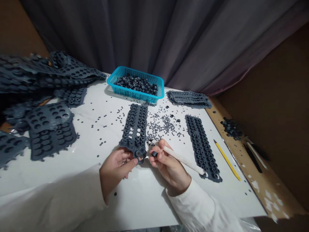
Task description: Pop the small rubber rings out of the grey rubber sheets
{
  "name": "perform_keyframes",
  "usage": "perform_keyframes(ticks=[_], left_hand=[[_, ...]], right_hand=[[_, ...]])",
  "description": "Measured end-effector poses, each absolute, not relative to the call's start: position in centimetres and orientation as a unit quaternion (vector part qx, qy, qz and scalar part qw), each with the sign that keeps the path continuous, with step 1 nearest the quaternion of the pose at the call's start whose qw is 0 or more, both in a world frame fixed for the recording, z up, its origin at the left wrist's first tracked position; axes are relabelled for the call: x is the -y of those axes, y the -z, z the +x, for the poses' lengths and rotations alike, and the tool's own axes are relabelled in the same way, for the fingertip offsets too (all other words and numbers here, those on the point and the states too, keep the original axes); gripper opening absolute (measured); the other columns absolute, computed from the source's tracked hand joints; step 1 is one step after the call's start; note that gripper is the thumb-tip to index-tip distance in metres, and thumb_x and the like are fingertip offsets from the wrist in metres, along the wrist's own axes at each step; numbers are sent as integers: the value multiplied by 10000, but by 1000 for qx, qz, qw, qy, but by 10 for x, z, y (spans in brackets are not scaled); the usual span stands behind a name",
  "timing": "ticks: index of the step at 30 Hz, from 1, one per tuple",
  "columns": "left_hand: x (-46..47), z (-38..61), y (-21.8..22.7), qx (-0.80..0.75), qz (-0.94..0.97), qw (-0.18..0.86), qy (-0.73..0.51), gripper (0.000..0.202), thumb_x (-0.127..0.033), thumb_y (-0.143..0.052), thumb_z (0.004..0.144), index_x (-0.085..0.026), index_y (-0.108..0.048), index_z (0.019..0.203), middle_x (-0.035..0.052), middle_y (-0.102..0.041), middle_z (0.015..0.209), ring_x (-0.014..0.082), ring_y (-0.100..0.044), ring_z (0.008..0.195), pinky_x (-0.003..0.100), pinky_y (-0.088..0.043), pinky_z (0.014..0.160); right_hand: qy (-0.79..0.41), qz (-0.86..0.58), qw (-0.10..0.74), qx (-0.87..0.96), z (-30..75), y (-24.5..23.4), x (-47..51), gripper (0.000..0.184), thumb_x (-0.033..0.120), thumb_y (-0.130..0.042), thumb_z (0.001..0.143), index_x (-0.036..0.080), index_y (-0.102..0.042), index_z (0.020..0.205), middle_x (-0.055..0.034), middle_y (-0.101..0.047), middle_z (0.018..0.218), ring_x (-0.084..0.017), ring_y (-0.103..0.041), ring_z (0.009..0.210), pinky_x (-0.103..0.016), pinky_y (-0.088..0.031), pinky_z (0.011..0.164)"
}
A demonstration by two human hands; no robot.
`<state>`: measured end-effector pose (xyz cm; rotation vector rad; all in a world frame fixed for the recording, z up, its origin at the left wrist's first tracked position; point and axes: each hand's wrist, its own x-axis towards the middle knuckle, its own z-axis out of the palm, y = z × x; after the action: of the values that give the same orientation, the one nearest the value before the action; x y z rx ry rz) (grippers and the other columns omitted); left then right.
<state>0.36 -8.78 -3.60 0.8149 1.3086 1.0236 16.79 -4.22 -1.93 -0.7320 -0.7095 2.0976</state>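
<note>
My left hand (120,164) is closed on the near end of a dark grey moulded rubber sheet (138,120) with rows of raised rings. Bare white shows through several holes in that sheet. In my right hand (170,166) lies a white pen-like stick (184,160), its dark tip pointing left towards the sheet's right edge. A small black rubber piece (154,154) sits at the fingertips of the same hand. Both hands are close together over the table, the right one just beside the sheet.
A blue basket (135,93) of small black rubber pieces stands at the back. Small dark discs (166,124) litter the white tabletop (96,174). More rubber sheets (204,148) lie right, with a yellow pencil (227,159); stacked sheets (51,141) lie left.
</note>
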Motion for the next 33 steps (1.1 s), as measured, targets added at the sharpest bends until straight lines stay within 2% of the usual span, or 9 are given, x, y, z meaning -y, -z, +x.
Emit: perform_keyframes(ticks=[6,11,17,20,22,24,25,29,33], left_hand=[[89,1,32,-534,362,621,-445,337,-347,-604,722,-129,-489,950,72,-623,814,95,-464,524,188,-380,386],[85,-1,31,-544,311,633,-454,370,-442,-630,700,-119,-527,847,82,-634,776,109,-509,533,211,-418,426],[80,-9,27,-521,150,713,-445,471,-574,-699,547,-137,-537,617,76,-620,606,222,-609,622,277,-486,490],[78,-13,24,-534,152,741,-378,431,-509,-731,559,-132,-598,721,113,-675,729,268,-646,756,296,-529,599],[77,-14,24,-548,158,744,-348,453,-441,-758,559,-144,-622,874,111,-689,841,276,-647,834,308,-542,673],[76,-14,25,-556,161,740,-341,478,-398,-776,547,-162,-625,935,98,-688,914,278,-636,896,313,-545,725],[76,-14,26,-556,163,739,-343,482,-379,-782,543,-168,-626,948,91,-687,934,277,-630,919,314,-544,746],[77,-12,27,-549,165,727,-378,547,-315,-790,533,-164,-602,1023,75,-685,962,262,-626,937,314,-533,800],[78,-6,19,-560,147,688,-437,584,-269,-773,539,-140,-565,1070,100,-682,962,261,-645,880,327,-540,765]], right_hand=[[-821,-301,388,290,167,18,43,413,194,-748,645,223,-353,758,36,-642,758,-98,-650,666,-162,-514,557],[-766,-340,436,329,172,11,34,374,159,-725,643,226,-373,747,28,-654,797,-119,-637,746,-230,-510,654],[-461,-472,627,414,263,-17,-15,390,189,-739,587,225,-387,750,-9,-666,868,-141,-622,874,-223,-504,674],[-273,-526,660,461,345,-29,-47,400,229,-729,570,220,-378,764,-21,-670,835,-156,-633,834,-241,-492,651],[-161,-592,625,482,397,-29,-70,402,261,-707,566,219,-348,742,-37,-672,819,-168,-636,784,-276,-486,658],[-46,-707,519,478,439,-24,-92,354,254,-673,566,215,-350,705,-40,-664,747,-182,-630,766,-293,-469,675],[-24,-728,497,471,454,-19,-102,326,218,-670,547,209,-373,682,-51,-657,720,-203,-622,776,-313,-455,694],[5,-753,472,459,483,-6,-128,267,168,-647,509,206,-397,595,-63,-618,629,-260,-582,795,-367,-406,713],[-26,-698,493,519,479,-10,-144,257,281,-637,590,224,-387,608,-84,-594,644,-262,-559,794,-369,-386,692]])
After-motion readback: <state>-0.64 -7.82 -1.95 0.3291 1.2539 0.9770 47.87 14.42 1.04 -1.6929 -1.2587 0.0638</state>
